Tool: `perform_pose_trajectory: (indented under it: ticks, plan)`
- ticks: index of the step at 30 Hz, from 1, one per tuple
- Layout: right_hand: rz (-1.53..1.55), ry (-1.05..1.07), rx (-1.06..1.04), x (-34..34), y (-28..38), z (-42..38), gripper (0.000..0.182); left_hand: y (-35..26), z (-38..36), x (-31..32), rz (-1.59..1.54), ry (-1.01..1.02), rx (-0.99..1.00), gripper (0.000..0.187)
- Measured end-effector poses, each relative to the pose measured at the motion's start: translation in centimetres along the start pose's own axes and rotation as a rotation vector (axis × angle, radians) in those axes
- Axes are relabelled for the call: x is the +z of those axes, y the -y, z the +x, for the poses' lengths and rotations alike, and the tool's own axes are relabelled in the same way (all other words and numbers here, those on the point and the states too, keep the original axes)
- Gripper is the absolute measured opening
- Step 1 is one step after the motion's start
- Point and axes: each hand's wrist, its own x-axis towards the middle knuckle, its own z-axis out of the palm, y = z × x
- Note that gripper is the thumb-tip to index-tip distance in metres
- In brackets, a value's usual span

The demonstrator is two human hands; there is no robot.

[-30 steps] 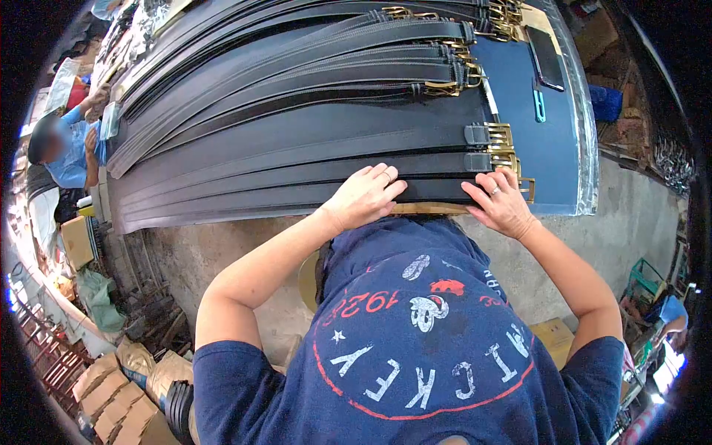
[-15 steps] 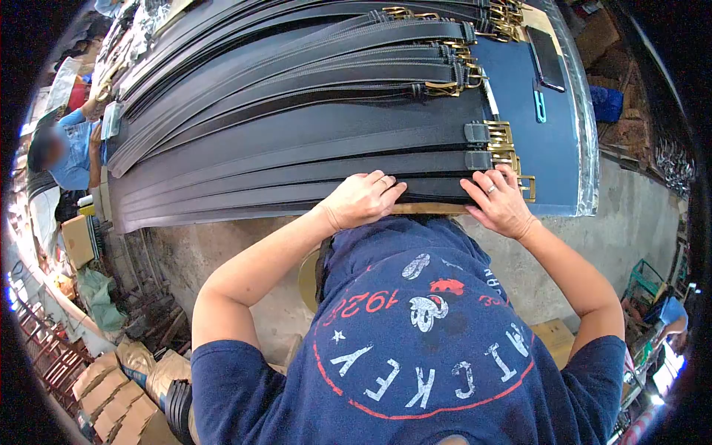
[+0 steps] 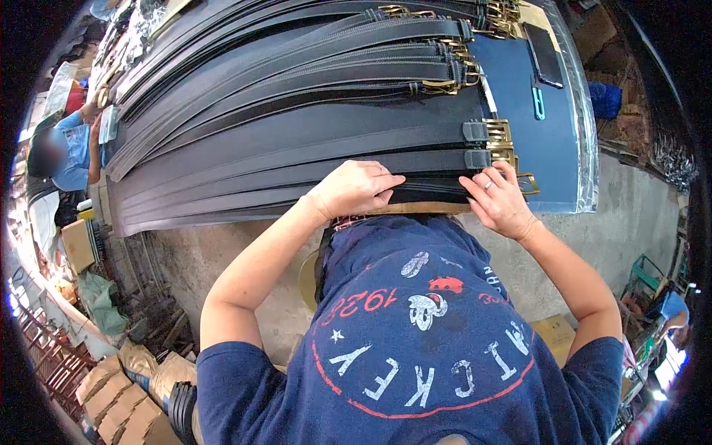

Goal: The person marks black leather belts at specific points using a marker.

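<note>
Along the table's near edge lies a black leather belt (image 3: 434, 183), its strap tilted so that thin dark edges show. My left hand (image 3: 359, 188) pinches this strap with thumb and fingers closed. Farther right, my right hand (image 3: 500, 199) grips the same belt close to its gold buckle (image 3: 527, 183), a ring on one finger. Just beyond my hands lie more black belts (image 3: 415, 160), stacked with their gold buckles (image 3: 501, 141) at the right end. The strap parts under my fingers are hidden.
Another bundle of black belts (image 3: 356, 55) lies farther back on the table. A phone (image 3: 544, 55) and a light-blue tool (image 3: 538, 103) rest on the blue table covering (image 3: 512, 81). At the far left a person (image 3: 70, 152) works at the table. Brown cartons (image 3: 122, 400) stand lower left.
My left hand has shifted slightly left and turned. The belt between my hands has tilted, showing its edges, and its buckle has tipped. My right hand has hardly moved.
</note>
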Motion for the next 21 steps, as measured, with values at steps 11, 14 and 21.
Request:
perform_pose_trajectory:
  ticks: [11, 14, 21]
  plan:
    - [-0.004, -0.017, 0.154, 2.3, 1.3, -3.0, 0.062, -1.5, -1.8, 2.6, 0.077, -0.083, -0.039, 0.041]
    - [0.003, -0.010, 0.202, 1.9, 2.1, -3.0, 0.062, -1.7, -2.0, 2.5, 0.093, -0.095, -0.044, 0.042]
    - [-0.030, -0.019, 0.127, 2.4, 1.4, -3.2, 0.051, -2.6, 0.8, 2.2, 0.070, -0.187, 0.026, 0.039]
